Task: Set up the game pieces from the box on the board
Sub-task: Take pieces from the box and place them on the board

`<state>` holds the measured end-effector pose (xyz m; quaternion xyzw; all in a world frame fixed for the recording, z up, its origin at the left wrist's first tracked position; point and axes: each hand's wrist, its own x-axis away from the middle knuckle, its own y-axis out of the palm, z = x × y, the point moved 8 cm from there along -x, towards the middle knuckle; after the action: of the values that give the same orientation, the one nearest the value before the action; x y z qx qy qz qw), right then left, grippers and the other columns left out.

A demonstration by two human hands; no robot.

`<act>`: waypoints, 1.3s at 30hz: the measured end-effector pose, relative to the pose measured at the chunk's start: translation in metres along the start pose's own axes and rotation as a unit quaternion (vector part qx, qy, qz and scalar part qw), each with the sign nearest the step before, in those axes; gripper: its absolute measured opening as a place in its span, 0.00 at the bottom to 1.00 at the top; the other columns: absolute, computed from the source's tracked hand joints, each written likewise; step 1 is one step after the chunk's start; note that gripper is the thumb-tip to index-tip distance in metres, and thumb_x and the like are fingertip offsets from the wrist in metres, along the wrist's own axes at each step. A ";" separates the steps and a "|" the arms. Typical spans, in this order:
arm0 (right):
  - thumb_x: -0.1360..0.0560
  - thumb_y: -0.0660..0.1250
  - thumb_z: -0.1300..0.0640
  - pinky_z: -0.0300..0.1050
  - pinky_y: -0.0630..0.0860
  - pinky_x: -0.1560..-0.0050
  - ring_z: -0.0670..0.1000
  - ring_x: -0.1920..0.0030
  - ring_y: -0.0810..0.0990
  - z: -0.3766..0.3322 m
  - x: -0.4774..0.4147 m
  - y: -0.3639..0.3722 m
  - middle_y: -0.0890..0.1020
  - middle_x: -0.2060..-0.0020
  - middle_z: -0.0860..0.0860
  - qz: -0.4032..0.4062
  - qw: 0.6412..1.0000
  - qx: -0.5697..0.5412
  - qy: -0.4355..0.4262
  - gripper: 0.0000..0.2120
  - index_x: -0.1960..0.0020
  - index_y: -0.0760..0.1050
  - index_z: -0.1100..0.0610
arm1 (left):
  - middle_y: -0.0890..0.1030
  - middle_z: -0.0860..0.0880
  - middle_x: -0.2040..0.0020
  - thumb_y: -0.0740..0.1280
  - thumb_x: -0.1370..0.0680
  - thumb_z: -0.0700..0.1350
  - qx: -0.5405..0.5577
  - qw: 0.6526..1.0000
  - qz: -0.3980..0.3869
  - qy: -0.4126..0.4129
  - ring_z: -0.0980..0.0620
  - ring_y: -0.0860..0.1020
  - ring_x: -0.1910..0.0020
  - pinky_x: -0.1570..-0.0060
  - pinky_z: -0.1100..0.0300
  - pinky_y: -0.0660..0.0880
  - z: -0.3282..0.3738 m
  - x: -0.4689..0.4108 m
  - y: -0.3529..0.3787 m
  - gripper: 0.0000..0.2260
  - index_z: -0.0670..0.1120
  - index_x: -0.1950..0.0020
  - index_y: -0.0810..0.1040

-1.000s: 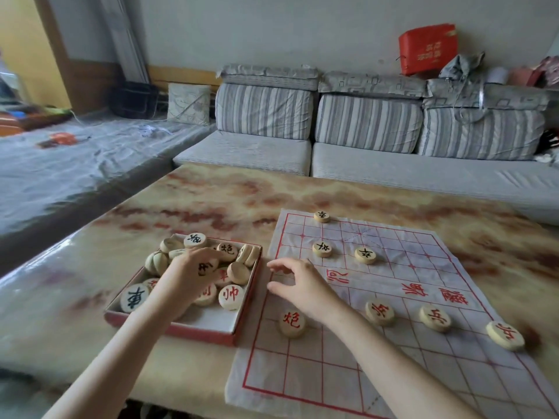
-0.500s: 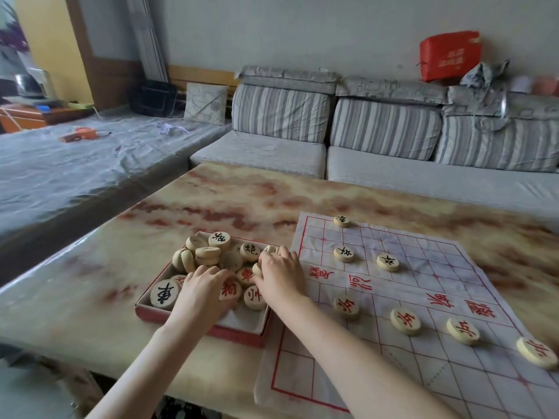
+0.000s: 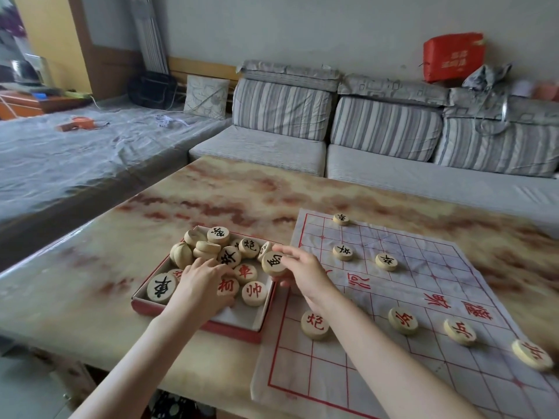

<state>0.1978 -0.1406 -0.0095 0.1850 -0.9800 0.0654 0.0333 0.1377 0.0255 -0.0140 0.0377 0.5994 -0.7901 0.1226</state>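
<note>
On the marble-patterned table [image 3: 230,198], a shallow red box [image 3: 233,330] sits just beside the left edge of the board [image 3: 447,285], a creased white sheet printed with a red grid. The box holds a loose pile of round wooden pieces, among them a black-marked piece [image 3: 161,288] at the near left corner and a red-marked piece [image 3: 254,293] near the right wall. The left hand [image 3: 199,287] is inside the box, palm down, fingers stretched out and lying on the pieces. The right hand [image 3: 304,275] is positioned above the box's right wall, where box and board meet. Its thumb and fingers are pinched on one black-lettered piece [image 3: 273,263], which is tilted with its face toward the camera and raised clear of the pile. On the board, a red cannon piece [image 3: 314,324] lies flat near the left edge of the near half. Three red soldier pieces [image 3: 403,321] lie in a row to its right. Three black-marked pieces [image 3: 342,252] lie on the far half, well apart from the red ones. A grey striped sofa [image 3: 393,176] stands behind the table.
</note>
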 end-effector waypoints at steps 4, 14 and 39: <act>0.23 0.58 0.67 0.37 0.73 0.70 0.51 0.65 0.80 0.009 0.003 0.001 0.80 0.55 0.57 -0.037 0.994 -0.099 0.032 0.14 0.39 0.73 0.60 | 0.76 0.53 0.40 0.72 0.35 0.56 -0.025 1.000 -0.012 -0.007 0.49 0.67 0.38 0.42 0.57 0.64 -0.001 0.001 0.002 0.26 0.56 0.38 0.73; 0.34 0.74 0.67 0.42 0.79 0.54 0.50 0.52 0.80 0.014 0.011 -0.023 0.80 0.47 0.58 -0.020 0.998 -0.058 0.005 0.22 0.42 0.75 0.59 | 0.74 0.48 0.41 0.77 0.37 0.46 0.123 0.990 0.061 -0.014 0.47 0.74 0.43 0.45 0.55 0.73 0.013 0.005 -0.025 0.24 0.48 0.42 0.78; 0.32 0.73 0.58 0.50 0.77 0.43 0.54 0.46 0.78 0.015 0.095 -0.122 0.79 0.43 0.53 0.049 0.993 0.097 -0.041 0.20 0.41 0.75 0.53 | 0.78 0.61 0.48 0.76 0.36 0.48 0.295 0.932 -0.124 0.169 0.66 0.75 0.48 0.46 0.70 0.71 0.168 0.111 0.029 0.25 0.55 0.44 0.69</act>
<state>0.1537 -0.2893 -0.0012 0.1417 -0.9774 0.1543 -0.0281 0.0517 -0.1589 -0.0175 0.1306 0.3510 -0.9222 -0.0963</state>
